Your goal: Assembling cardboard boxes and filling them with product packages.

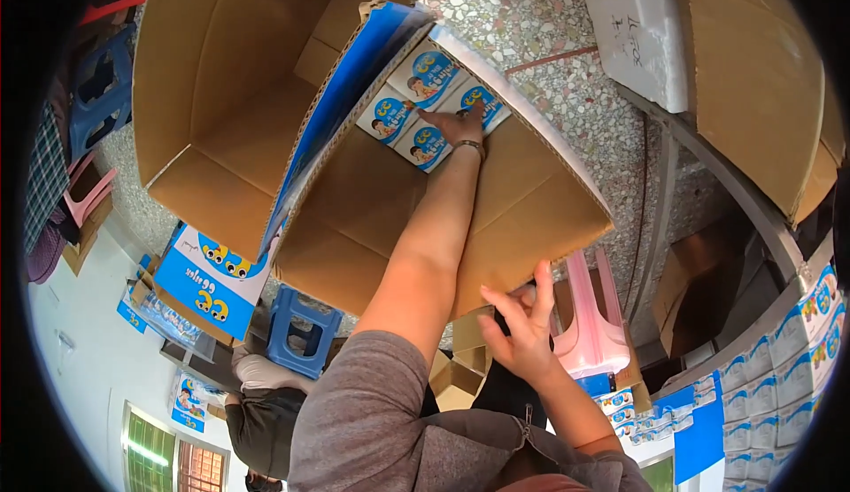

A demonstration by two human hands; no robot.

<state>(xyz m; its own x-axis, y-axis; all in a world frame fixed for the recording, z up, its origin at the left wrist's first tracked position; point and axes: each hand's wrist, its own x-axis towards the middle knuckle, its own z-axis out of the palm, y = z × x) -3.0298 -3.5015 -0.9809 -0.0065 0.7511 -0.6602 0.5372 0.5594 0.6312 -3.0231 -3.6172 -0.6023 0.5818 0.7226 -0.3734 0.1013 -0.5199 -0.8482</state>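
My left hand (456,126) reaches deep into a brown cardboard box (345,217), its arm stretched over the near side. Its fingers are spread and rest on small white-and-blue packs (423,76) standing at the far end of the box. Several packs show there, side by side, and the hand partly covers some. At the box's near right edge is my right hand (524,333), fingers apart and holding nothing. One fingertip is at the cardboard rim; whether it touches cannot be made out. A band circles my left wrist.
A second open cardboard box (239,76) stands against the left side, with a blue panel (341,102) between. Blue stools (301,328) and a pink stool (589,324) are nearby. Stacked packs (775,368) fill the right rim. Another person (266,421) sits at lower left.
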